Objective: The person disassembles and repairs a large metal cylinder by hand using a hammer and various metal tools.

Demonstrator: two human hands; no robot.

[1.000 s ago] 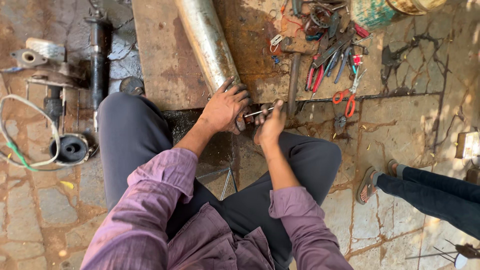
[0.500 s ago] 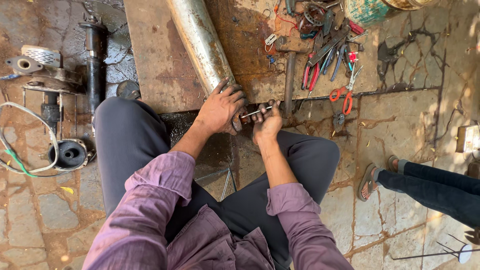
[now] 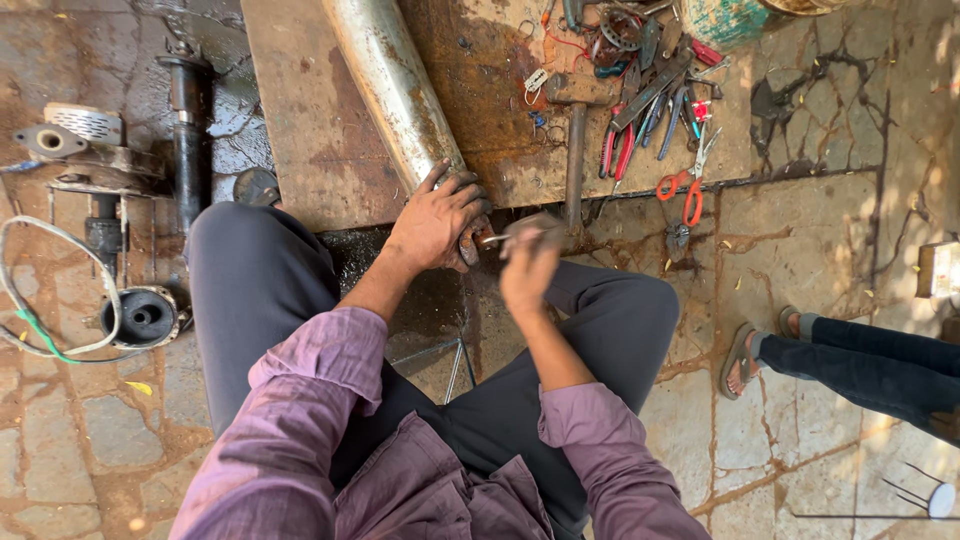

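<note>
A long grey metal pipe lies on a rusty steel plate, its near end at the plate's front edge. My left hand wraps over that near end and grips it. My right hand is blurred with motion just right of the pipe end, shut on a thin metal tool whose tip points at the pipe's end. My knees in dark trousers sit on either side below.
A hammer, pliers and red-handled scissors lie in a tool pile on the plate's right. A black shock absorber, round rubber mount and white cable lie left. Another person's sandalled foot and leg are at right.
My right hand has dropped slightly and blurred, moving the thin tool at the pipe end. My left hand stays on the pipe. The view has shifted a little.
</note>
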